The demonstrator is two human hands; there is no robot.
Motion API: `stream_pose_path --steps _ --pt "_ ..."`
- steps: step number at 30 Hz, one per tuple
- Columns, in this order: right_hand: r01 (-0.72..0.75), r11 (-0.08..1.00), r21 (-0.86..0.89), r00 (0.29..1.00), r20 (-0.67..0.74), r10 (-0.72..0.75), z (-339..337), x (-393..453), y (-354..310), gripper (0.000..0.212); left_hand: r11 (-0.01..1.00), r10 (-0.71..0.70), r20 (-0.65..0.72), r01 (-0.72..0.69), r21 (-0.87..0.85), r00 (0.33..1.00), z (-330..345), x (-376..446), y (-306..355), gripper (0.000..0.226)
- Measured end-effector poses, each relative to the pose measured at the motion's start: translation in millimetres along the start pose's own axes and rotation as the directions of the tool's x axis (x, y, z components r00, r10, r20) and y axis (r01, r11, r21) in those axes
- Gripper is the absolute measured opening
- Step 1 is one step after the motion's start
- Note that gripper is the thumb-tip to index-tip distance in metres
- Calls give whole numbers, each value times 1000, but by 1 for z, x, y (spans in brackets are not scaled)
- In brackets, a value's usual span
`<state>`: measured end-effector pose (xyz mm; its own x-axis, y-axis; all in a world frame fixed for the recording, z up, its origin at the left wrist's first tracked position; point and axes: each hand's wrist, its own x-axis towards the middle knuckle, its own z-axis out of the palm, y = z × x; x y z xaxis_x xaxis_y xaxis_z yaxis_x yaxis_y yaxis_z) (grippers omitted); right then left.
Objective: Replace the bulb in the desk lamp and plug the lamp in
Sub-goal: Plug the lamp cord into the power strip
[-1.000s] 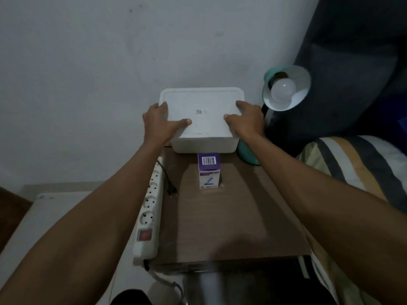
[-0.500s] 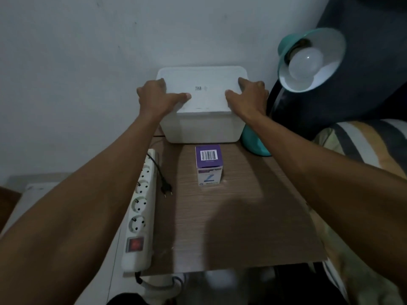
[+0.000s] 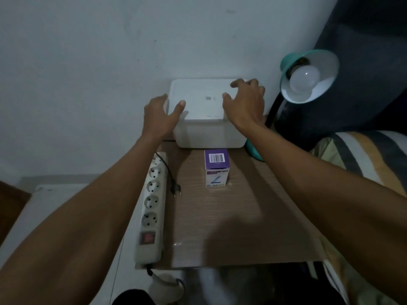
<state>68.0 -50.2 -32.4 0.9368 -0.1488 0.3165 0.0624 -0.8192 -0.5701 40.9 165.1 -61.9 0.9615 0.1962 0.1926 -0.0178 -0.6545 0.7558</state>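
A teal desk lamp stands at the table's back right, its shade tilted toward me with a white bulb in it. Its black plug lies loose on the wood beside a white power strip. A purple and white bulb carton stands upright in front of a white lidded box. My left hand grips the box's left edge, thumb on the lid. My right hand hovers over the lid's right side with fingers spread.
The wooden table sits against a white wall. A striped bed cover and a dark cushion lie right of it. The power strip's red switch is near the front edge, its cable hanging down.
My right hand has lifted off the lid and spread its fingers. My left hand has loosened but stays on the box's left edge. The view has tilted, lamp now lower.
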Motion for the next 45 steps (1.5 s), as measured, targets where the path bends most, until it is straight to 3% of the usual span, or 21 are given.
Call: stream_pose_path --steps 3,8,14,20,32,35,39,42,45 --pt "56 991 119 998 31 -61 3 -24 -33 33 999 -40 -38 39 -29 998 -8 -31 -25 73" --pt "39 984 176 971 224 -79 23 -88 -79 30 992 -110 -29 108 -66 994 -12 -96 -67 82" --pt "-113 993 29 874 479 85 66 -153 -79 16 988 -54 47 60 -141 997 -17 -161 -105 67" --pt "-129 989 -65 824 548 144 96 -175 -69 10 985 -33 188 64 -159 982 -19 -175 -133 68" --pt "-169 979 -117 812 547 205 118 -172 -60 8 979 -13 218 57 -197 976 -10 -171 -145 91" --pt "-194 976 -103 852 475 220 113 -167 -60 10 977 -38 217 82 -196 976 -9 -171 -148 99" --pt "-222 962 161 926 344 157 95 -161 -71 8 975 -42 216 87 -202 975 -8 -173 -145 93" --pt "-204 908 366 938 338 74 86 -160 -85 15 975 -45 211 88 -202 977 -10 -174 -144 93" --pt "-181 888 423 934 355 22 90 -163 -91 24 971 -18 210 67 -229 978 -10 -174 -145 90"
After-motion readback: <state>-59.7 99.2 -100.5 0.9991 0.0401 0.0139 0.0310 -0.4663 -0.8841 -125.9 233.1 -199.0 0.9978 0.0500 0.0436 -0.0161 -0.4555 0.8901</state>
